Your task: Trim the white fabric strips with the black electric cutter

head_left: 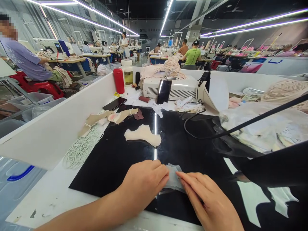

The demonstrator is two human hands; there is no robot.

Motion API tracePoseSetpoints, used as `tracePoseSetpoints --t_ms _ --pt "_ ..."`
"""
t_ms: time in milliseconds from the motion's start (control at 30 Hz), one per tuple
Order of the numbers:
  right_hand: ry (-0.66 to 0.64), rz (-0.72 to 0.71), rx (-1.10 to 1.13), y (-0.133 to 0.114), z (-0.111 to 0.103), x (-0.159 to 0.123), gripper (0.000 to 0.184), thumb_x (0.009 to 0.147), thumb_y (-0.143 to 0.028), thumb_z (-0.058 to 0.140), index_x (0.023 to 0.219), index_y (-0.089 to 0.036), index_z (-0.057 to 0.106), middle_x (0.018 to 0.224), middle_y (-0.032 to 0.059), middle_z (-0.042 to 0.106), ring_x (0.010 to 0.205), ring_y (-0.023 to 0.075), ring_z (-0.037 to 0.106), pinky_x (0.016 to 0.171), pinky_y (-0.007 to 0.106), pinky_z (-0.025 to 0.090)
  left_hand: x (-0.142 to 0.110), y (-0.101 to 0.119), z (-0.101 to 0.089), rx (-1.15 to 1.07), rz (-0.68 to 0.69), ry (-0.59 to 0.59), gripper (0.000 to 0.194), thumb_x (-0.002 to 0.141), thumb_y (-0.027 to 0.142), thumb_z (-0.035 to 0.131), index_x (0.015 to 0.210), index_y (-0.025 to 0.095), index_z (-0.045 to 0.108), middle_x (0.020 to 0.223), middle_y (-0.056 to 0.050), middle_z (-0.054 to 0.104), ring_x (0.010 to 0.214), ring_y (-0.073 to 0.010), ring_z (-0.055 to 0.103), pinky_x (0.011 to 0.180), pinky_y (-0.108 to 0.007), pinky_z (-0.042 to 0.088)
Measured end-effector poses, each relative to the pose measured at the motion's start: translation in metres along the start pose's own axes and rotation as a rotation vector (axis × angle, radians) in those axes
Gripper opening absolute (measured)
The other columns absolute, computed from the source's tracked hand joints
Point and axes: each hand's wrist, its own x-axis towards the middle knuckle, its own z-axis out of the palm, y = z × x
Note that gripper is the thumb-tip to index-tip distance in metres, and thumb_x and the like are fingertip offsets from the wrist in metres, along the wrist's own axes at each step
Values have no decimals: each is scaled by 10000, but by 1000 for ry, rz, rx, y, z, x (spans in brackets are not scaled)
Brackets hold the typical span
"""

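Observation:
Both hands meet low over a glossy black board (115, 160), around a small translucent whitish fabric piece (173, 176). My left hand (144, 179) has its fingers curled and pinches the piece's left side. On the other side, my right hand (204, 195) grips the right edge between thumb and fingers. Farther up the board lies a cream cut fabric piece (143, 134), flat and untouched. Pale cut pieces (252, 199) rest to the right of my right hand, partly under a dark blurred shape.
A heap of pale green elastic loops (83, 149) lies left. Behind stand a phone (164, 91), a white vented machine (185, 88), a red bottle (118, 81) and a jar (127, 73). A black arm (260, 115) crosses the right side over plastic bags (264, 125). Other people sit at sewing tables beyond.

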Motion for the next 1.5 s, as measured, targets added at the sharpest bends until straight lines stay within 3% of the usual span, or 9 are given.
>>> tracePoseSetpoints --t_ms 100,233,467,1067,1167,1300,1500 --pt "46 -178 -112 6 1 4 391 1243 -387 442 1290 -251 805 991 32 839 796 184 791 791 328 650 -4 -5 8 135 111 54 299 1191 190 536 957 215 720 825 13 689 713 -180 649 647 -313 442" --pt "-9 -246 -239 16 4 1 334 1234 -337 466 1345 -221 759 1017 54 825 802 201 771 743 351 628 -5 -7 11 192 155 60 269 1173 148 546 977 205 721 836 20 686 705 -176 661 616 -323 459" --pt "-79 -276 -284 26 7 -8 315 1223 -299 482 1397 -217 732 1059 67 804 824 197 746 748 345 603 -7 -5 8 214 176 92 281 1175 142 535 972 213 715 822 25 680 692 -176 663 611 -326 463" --pt "82 -246 -213 3 7 7 373 1249 -328 405 1218 -196 752 873 19 728 687 161 659 659 339 537 -5 -7 10 235 217 106 342 1202 185 499 936 203 713 800 17 656 670 -184 641 592 -342 482" --pt "71 -236 -194 4 9 7 352 1246 -320 422 1213 -202 752 874 17 731 686 163 662 650 339 540 -1 -5 5 252 265 138 344 1213 196 487 958 189 717 850 -6 693 735 -199 663 656 -344 542" --pt "60 -224 -194 5 12 7 371 1246 -311 412 1208 -201 764 878 24 736 690 174 665 641 356 531 1 -1 0 194 300 167 296 1232 213 481 1081 170 732 1018 -33 787 924 -204 753 862 -348 632" --pt "77 -202 -191 4 16 6 451 1255 -328 361 1181 -203 788 869 32 743 691 180 662 646 367 509 1 0 6 151 413 133 279 1248 217 469 1207 122 729 1156 -48 859 1076 -183 818 1039 -315 649"
